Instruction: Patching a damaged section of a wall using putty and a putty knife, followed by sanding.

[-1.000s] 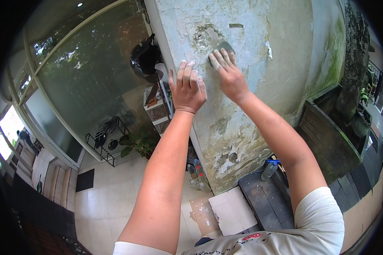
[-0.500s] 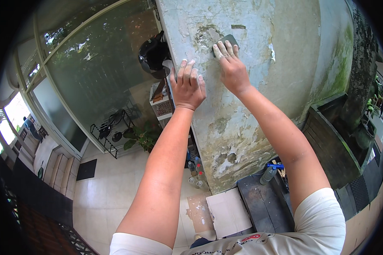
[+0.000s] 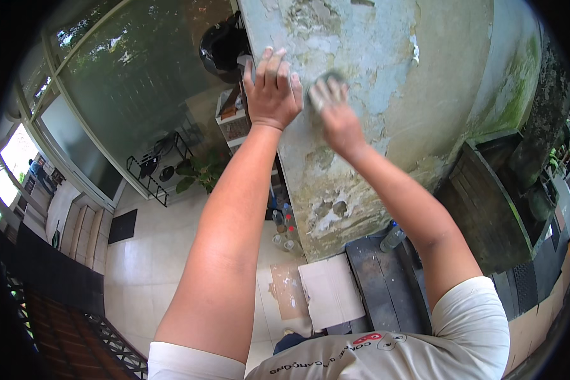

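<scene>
A black helmet (image 3: 216, 49) sits higher than a leafy plant (image 3: 202, 172); 1 dark mat (image 3: 122, 226) lies near steps (image 3: 85, 235); cardboard (image 3: 331, 292) lies flat.

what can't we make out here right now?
All head view:
Dark green pad: blurred, largely covered by the right hand.
Left hand: palm hidden by its own back.
Wall: top cut off by the picture's upper edge.
Distant person: too small for detail.
</scene>
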### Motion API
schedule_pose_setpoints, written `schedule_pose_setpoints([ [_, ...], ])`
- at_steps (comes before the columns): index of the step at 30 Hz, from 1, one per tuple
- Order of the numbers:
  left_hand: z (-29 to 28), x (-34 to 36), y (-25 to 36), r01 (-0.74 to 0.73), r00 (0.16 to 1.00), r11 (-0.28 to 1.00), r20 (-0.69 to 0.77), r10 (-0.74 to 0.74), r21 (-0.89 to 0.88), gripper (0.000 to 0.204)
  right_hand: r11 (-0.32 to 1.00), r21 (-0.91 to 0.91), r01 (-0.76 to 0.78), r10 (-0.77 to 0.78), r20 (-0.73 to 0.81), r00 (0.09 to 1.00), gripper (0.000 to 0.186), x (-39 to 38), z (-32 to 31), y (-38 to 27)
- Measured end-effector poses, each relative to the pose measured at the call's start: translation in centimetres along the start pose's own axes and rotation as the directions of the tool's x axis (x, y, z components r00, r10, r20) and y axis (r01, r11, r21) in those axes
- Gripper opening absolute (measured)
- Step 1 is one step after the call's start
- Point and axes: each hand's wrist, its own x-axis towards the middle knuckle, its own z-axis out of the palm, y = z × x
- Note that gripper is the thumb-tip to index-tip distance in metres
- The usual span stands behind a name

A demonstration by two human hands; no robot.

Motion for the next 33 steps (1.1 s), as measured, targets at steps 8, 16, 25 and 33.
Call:
schedule_pose_setpoints([
  [8,1.2,0.6,0.3,-0.053,0.995,0.998,-0.083,0.054,0.02,0.033,0.991,0.031,-0.131,0.116,0.292,0.949,0.065,-16.0,1.0,-2.9],
  [16,0.3,1.1,0.0,-0.062,0.998,0.998,-0.027,0.062,-0.011,0.045,0.9,0.268,-0.344,0.42,-0.321,0.849,0.031,-3.9,-3.0,-2.6],
  [25,-0.4,1.0,0.0,-0.066,0.998,0.997,-0.024,0.065,-0.027,0.047,0.455,0.259,-0.852,0.889,-0.069,0.453,0.018,-11.9,1.5,-1.4],
  [33,2.7,0.3,0.4,0.085,0.957,0.81,-0.179,-0.229,-0.58,0.043,-0.695,0.672,-0.255,0.717,0.673,-0.182,0.023,-21.0,4.2,-3.9],
])
